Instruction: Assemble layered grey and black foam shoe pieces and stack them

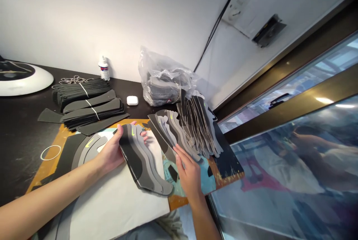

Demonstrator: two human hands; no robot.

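Grey panel (142, 160) is held in left hand (111, 155); grip of right hand (189, 173) cannot be told; fanned pile (200, 126) at right judged outstanding.

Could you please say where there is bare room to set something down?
The dark tabletop left of the white ring, in front of the white base, is bare, as is the white sheet between the left forearm and held pieces. Crowded: around the plastic bag and fanned pieces, and by the bundled strips.

Worn on the head, looking forward and down from close above the flat black desk (16, 132), facing the smooth white wall (84, 16), with gold-framed glass panes (321, 173) rightward.
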